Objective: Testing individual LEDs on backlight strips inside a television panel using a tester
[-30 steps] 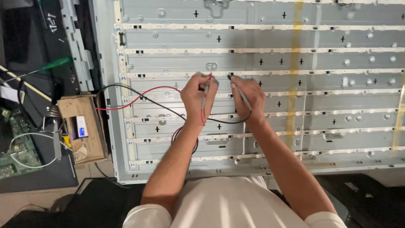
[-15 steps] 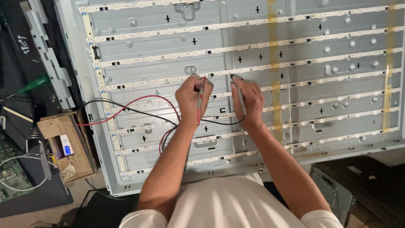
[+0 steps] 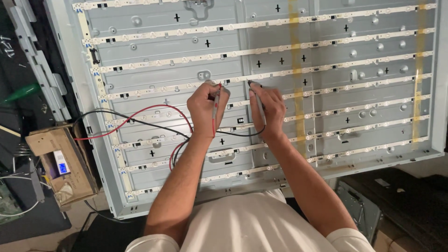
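Left grip: the left hand [image 3: 205,108] is closed around a red probe [image 3: 215,112], held like a pen, tip on an LED strip [image 3: 154,88] near the middle of the panel.
Right grip: the right hand [image 3: 268,109] is closed around a black probe [image 3: 258,105], its tip on the same strip just right of the red one.
Probes: slim, pencil-shaped; the red one trails a red lead [image 3: 140,113], the black one a black lead [image 3: 135,119], both looping toward the panel's left edge.
Panel: a pale grey metal backlight tray [image 3: 387,154], crossed by parallel white LED strips with small lenses; two yellowed tape bands run top to bottom on its right half.
Cardboard box [image 3: 60,168]: brown, open, beyond the panel's lower left corner, where the leads run.
Display [image 3: 59,164]: small white rectangular module with a lit blue screen, lying in the box.
Green handle [image 3: 21,92]: off the panel's left edge, on a dark surface.
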